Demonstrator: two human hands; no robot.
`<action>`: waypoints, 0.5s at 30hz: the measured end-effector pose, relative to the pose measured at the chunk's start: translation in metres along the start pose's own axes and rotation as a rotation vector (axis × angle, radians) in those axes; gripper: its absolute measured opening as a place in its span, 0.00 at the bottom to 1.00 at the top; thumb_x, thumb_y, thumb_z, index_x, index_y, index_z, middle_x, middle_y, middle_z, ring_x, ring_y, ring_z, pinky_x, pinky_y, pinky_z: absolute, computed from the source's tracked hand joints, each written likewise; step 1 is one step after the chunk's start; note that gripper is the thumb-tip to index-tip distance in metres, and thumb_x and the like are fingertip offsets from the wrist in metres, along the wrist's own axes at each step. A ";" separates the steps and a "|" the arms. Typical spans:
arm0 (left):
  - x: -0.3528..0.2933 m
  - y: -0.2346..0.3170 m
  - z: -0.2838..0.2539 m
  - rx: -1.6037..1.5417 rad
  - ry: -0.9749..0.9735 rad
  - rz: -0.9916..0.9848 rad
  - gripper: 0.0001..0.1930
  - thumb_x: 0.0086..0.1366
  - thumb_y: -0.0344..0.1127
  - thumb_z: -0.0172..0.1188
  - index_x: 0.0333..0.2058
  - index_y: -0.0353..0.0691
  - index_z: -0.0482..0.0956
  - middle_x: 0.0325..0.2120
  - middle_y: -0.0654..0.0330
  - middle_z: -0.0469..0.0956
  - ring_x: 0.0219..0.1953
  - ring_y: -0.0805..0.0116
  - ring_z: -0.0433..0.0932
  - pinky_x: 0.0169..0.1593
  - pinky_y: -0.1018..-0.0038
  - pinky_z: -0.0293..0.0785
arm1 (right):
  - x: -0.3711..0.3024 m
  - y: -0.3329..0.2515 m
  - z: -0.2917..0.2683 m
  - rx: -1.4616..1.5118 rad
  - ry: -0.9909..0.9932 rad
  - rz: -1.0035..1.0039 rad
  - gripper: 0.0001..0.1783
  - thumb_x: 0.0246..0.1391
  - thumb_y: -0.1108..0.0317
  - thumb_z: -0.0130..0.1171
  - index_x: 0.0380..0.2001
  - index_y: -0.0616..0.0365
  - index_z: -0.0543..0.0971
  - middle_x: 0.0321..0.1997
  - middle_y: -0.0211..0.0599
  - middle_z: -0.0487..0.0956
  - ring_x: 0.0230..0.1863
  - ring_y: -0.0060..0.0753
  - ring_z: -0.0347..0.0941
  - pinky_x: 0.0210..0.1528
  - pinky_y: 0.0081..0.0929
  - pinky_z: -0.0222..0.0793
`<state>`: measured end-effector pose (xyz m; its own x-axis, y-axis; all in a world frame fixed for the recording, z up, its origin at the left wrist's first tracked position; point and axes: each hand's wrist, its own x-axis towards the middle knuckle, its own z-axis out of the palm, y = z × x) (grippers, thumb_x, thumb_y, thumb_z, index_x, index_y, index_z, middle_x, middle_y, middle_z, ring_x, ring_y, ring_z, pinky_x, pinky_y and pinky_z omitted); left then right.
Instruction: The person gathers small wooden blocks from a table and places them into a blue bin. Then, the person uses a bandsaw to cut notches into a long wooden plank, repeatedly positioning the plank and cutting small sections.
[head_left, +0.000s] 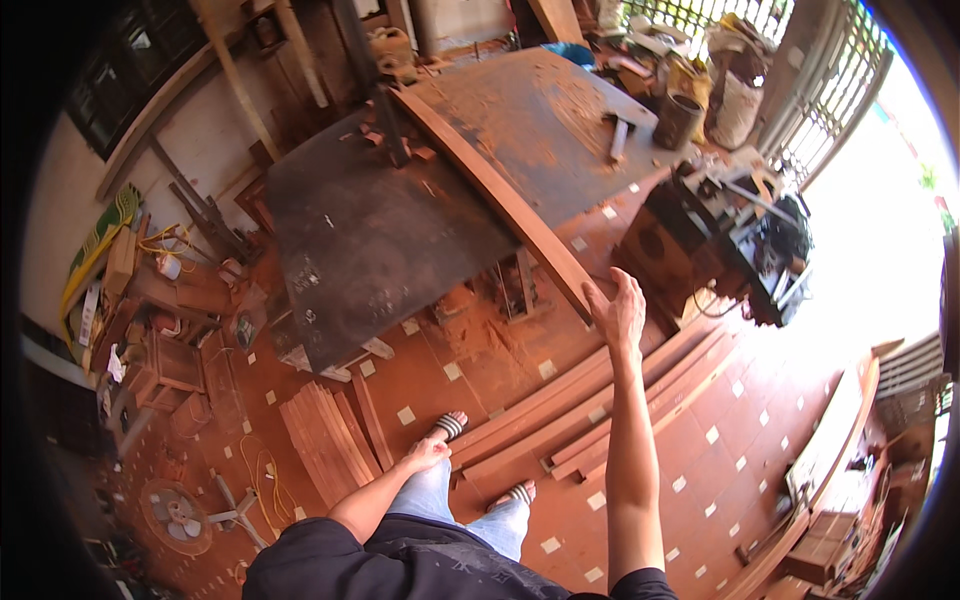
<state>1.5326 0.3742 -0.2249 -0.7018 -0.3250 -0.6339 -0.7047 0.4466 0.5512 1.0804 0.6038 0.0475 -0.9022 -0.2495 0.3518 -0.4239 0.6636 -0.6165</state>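
Observation:
A long reddish-brown wooden beam (490,190) lies across the dark table (375,230) of a woodworking machine, running from a dark upright post (388,125) at the back. Its near end juts past the table's front edge. There my right hand (618,308) is raised with fingers apart, the thumb side against or just beside the beam's end, not wrapped round it. My left hand (430,453) hangs low by my left knee, away from the beam. Its fingers look curled in, and nothing shows in them. Small wood offcuts (373,135) lie beside the post.
Stacked wooden planks (325,440) and long boards (540,405) lie on the tiled floor around my feet. A dusty machine (700,235) stands to the right. A hammer-like tool (620,135) rests on the sawdust-covered far surface. At lower left are a fan (177,516) and a yellow cord (262,475).

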 end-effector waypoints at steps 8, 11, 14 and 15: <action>0.029 -0.026 -0.085 -0.178 0.010 0.081 0.20 0.63 0.54 0.71 0.45 0.47 0.89 0.43 0.54 0.89 0.47 0.57 0.88 0.53 0.61 0.83 | 0.042 -0.028 0.083 -0.397 -0.368 0.110 0.33 0.43 0.44 0.79 0.44 0.56 0.79 0.40 0.52 0.87 0.46 0.59 0.84 0.50 0.51 0.80; 0.043 -0.011 -0.115 -0.165 0.068 0.036 0.21 0.64 0.51 0.71 0.47 0.40 0.88 0.44 0.51 0.89 0.48 0.56 0.88 0.54 0.62 0.83 | 0.039 -0.030 0.075 -0.341 -0.364 0.125 0.30 0.44 0.45 0.78 0.40 0.56 0.80 0.39 0.52 0.86 0.46 0.58 0.84 0.49 0.51 0.79; 0.050 0.016 -0.139 -0.185 0.110 0.088 0.22 0.65 0.50 0.71 0.47 0.37 0.87 0.43 0.50 0.89 0.47 0.57 0.88 0.54 0.63 0.83 | 0.008 -0.026 0.061 -0.301 -0.330 0.136 0.29 0.44 0.45 0.78 0.37 0.57 0.80 0.34 0.53 0.86 0.40 0.61 0.84 0.45 0.53 0.79; 0.051 0.031 -0.140 -0.196 0.117 0.105 0.22 0.65 0.50 0.71 0.47 0.37 0.87 0.43 0.49 0.89 0.47 0.57 0.88 0.53 0.63 0.83 | -0.009 -0.022 0.053 -0.309 -0.313 0.141 0.29 0.44 0.45 0.78 0.37 0.57 0.80 0.33 0.53 0.86 0.40 0.61 0.84 0.45 0.53 0.80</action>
<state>1.4608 0.2545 -0.1641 -0.7714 -0.3844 -0.5071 -0.6261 0.3161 0.7128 1.0938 0.5538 0.0207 -0.9502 -0.3108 0.0205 -0.2941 0.8735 -0.3879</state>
